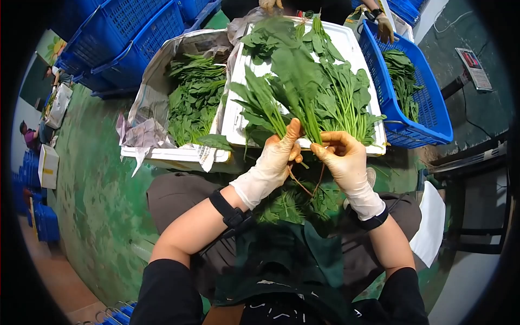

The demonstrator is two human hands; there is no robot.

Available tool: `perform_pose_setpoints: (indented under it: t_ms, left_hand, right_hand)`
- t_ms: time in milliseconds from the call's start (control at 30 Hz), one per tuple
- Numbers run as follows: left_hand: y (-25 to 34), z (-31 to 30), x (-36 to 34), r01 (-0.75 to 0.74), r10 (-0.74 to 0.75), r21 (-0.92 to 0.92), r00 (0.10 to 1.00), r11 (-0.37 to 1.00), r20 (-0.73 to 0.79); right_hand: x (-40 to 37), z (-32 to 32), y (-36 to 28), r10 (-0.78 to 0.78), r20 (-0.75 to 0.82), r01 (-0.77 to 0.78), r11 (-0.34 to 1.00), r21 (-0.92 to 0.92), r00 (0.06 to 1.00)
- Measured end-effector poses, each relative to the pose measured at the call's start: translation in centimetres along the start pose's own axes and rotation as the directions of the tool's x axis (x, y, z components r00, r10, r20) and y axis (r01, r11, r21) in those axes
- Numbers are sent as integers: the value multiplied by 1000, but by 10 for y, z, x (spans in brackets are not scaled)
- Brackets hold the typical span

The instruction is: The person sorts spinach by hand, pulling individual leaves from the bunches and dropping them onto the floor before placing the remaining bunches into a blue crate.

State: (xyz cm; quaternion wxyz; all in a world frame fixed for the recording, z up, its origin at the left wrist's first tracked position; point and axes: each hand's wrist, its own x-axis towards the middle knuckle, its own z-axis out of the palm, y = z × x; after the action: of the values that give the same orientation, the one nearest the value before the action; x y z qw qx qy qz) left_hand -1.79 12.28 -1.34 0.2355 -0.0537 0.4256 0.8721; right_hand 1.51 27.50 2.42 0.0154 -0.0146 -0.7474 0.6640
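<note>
My left hand [275, 160], in a thin whitish glove, is closed around the stems of a small bunch of leafy greens [262, 100]. Beside it, my gloved right hand [346, 163] pinches the stem ends of broad-leaved greens [295, 78] between thumb and fingers. Both hands are close together over the near edge of a white foam board [236, 122]. A larger pile of leafy greens [344, 103] lies on that board, stems toward me. Below my hands, loose leaves and stems [287, 206] lie between my legs, and thin reddish stems hang there.
Left of the board stands a lined foam box [157, 154] full of greens. At right is a blue crate [428, 127] holding more greens, with another person's gloved hand [385, 28] at its rim. Stacked blue crates [116, 46] stand upper left; a scale display [474, 67] is far right.
</note>
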Motion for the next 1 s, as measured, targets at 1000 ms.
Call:
perform_pose_setpoints:
  t_ms: [1000]
  left_hand:
    - [7,-4,-2,54,-71,-183,993,982,-91]
  right_hand:
    - [50,-52,9,-99,-120,-83,316,-945,988]
